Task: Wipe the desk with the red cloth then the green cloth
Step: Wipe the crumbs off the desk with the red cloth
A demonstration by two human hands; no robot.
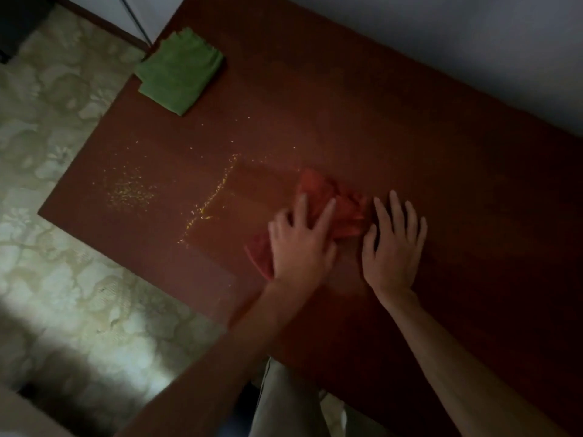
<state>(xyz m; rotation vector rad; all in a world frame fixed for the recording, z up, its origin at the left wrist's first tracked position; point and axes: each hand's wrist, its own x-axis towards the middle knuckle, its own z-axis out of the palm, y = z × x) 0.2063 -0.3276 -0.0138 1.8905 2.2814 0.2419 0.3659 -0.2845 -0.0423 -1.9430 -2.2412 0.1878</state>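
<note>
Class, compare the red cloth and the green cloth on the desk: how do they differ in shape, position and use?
The red cloth is crumpled; the green cloth is folded flat. The red cloth lies mid-desk under the left hand, while the green cloth sits untouched at the desk's far left corner. The red cloth is beside the yellow crumbs; the green lies farther off. Both rest on the desk.

Bare forearms [467, 351], light beige trousers [284, 402]
</note>
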